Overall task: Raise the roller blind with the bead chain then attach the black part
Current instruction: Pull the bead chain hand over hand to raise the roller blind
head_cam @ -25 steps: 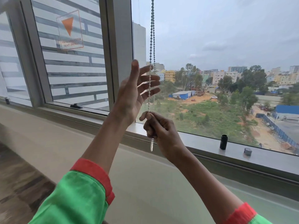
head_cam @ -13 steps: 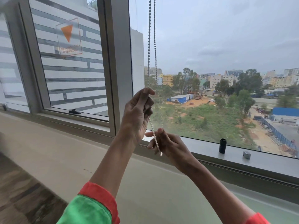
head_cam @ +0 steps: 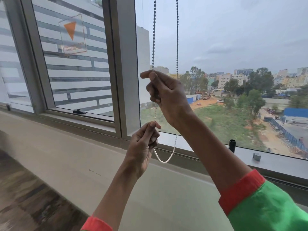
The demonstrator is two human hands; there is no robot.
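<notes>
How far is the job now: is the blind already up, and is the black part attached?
No blind shows across the glass, so raising looks done or nearly so; its top is out of view. In hand: the right hand and the left hand both pinch one strand of the bead chain, with its loop hanging below. Left: the black part stands unattached on the sill.

Bead chain: two strands hang vertical in front of the window; near strand pinched in right hand, then again lower in left hand, bottom loop sagging just right of it. Black part: small cylinder, upright on sill, well right of both hands.
</notes>
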